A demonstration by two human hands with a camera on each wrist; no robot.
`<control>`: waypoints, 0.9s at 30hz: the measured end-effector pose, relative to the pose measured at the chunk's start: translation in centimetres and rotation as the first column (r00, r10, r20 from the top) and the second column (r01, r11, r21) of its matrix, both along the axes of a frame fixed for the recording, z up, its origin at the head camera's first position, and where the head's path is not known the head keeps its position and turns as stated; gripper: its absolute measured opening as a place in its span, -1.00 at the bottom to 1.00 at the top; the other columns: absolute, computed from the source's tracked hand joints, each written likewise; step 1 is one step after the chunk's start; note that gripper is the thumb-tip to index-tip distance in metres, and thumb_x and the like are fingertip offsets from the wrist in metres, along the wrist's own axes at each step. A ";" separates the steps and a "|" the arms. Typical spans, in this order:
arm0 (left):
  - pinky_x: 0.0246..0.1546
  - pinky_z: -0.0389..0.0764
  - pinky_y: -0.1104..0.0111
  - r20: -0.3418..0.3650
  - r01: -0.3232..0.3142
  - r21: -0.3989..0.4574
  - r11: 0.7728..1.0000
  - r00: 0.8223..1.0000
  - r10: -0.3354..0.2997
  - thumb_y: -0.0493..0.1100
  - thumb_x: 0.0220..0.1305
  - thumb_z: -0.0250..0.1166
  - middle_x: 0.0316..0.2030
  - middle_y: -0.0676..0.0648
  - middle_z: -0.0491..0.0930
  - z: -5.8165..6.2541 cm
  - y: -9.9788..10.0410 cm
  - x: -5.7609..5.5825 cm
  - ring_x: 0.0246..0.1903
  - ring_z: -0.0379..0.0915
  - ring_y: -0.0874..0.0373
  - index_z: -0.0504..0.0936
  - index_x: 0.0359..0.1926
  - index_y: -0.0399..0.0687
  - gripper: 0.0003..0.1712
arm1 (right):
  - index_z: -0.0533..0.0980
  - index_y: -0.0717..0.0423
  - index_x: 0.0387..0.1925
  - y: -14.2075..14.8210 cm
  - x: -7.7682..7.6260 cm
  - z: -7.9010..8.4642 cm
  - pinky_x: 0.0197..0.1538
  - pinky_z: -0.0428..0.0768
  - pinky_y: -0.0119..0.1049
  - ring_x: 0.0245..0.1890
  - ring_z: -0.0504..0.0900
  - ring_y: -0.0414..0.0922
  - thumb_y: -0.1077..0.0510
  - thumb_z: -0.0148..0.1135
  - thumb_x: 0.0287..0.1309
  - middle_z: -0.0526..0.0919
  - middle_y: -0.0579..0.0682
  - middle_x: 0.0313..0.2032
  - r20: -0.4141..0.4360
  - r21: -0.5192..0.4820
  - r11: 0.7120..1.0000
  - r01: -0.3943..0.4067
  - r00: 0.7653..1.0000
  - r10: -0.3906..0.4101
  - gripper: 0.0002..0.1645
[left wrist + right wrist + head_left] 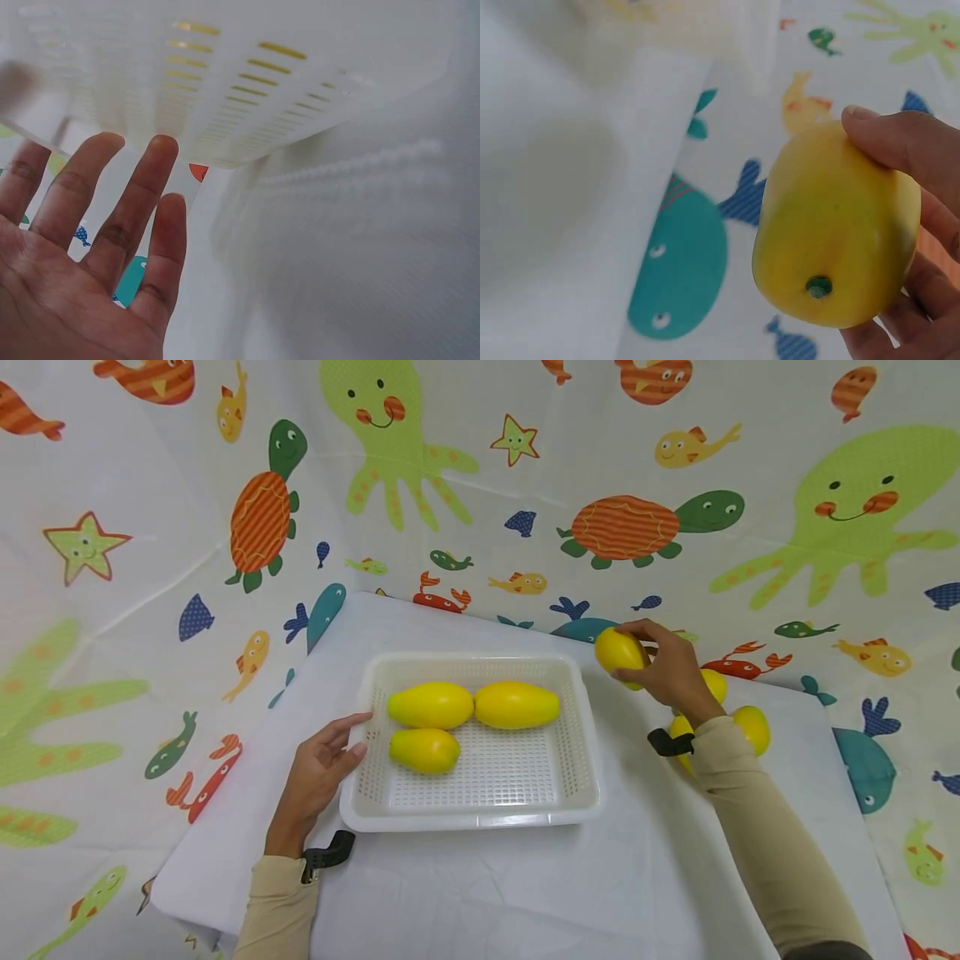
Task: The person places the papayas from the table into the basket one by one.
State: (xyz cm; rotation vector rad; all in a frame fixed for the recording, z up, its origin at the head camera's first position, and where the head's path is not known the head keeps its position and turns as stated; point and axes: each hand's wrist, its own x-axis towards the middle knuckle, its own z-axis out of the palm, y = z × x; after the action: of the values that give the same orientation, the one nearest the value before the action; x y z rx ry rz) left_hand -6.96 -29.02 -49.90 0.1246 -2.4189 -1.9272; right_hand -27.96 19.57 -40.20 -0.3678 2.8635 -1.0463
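Note:
My right hand (663, 668) grips a smooth yellow fruit (621, 653) to the right of the basket, above the table's back edge. In the right wrist view the fruit (832, 232) shows a green stem nub, with the thumb across its top and fingers behind it. A white plastic basket (480, 821) with slotted walls holds three elongated yellow fruits with greenish tips, two along the back and one smaller fruit (425, 751) in front at left. My left hand (321, 772) is at the basket's left side, its fingers (135, 210) extended with the tips right at the wall.
Several more yellow fruits (752, 730) lie on the table at right, partly hidden under my right forearm. The white-covered table (480, 893) has a hanging cloth (637, 435) printed with sea animals behind it and at its left.

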 end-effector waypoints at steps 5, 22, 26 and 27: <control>-0.05 0.69 0.39 0.000 0.000 -0.009 1.000 1.000 0.000 -0.03 0.41 0.24 0.37 0.06 0.43 -0.1 0.0 0.0 0.02 0.63 0.05 0.46 0.34 0.28 -0.50 | 0.46 -0.18 0.28 -2.3 1.5 2.1 0.33 0.46 0.15 0.29 0.45 0.06 0.14 0.57 -0.04 0.50 -0.05 0.30 -0.130 -0.056 0.992 -0.109 0.986 0.101 -0.19; -0.06 0.69 0.40 0.001 0.013 0.024 1.000 1.000 -0.013 -0.09 0.43 0.22 0.38 0.01 0.42 -0.2 0.0 -0.1 0.09 0.61 -0.02 0.44 0.36 0.23 -0.49 | 0.48 -0.23 0.23 -12.4 6.5 0.7 0.26 0.57 -0.11 0.28 0.45 -0.15 0.15 0.61 -0.10 0.50 -0.26 0.26 -0.050 -0.095 0.828 -0.553 0.833 0.551 -0.19; -0.06 0.68 0.40 0.019 0.006 0.025 1.000 1.000 -0.006 -0.09 0.43 0.22 0.38 0.02 0.42 0.0 0.0 -0.2 0.07 0.61 -0.01 0.44 0.36 0.25 -0.49 | 0.51 -0.21 0.21 -13.9 7.2 -0.3 0.26 0.57 -0.17 0.21 0.46 -0.17 0.17 0.61 -0.11 0.53 -0.26 0.22 -0.006 -0.082 0.805 -0.588 0.808 0.590 -0.21; -0.06 0.68 0.41 0.022 0.006 0.025 1.000 1.000 -0.007 -0.10 0.43 0.22 0.39 0.02 0.41 0.2 0.1 -0.2 0.08 0.60 -0.03 0.44 0.36 0.24 -0.48 | 0.51 -0.21 0.20 -14.1 7.3 -0.5 0.25 0.57 -0.18 0.19 0.46 -0.18 0.18 0.62 -0.12 0.54 -0.27 0.20 0.001 -0.078 0.803 -0.591 0.805 0.593 -0.22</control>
State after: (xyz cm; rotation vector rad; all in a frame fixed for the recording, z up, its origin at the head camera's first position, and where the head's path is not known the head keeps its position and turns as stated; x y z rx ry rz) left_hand -7.11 -28.95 -49.74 0.1395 -2.4126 -1.9697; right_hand -20.61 5.43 -40.69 -1.1551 2.4010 -1.0013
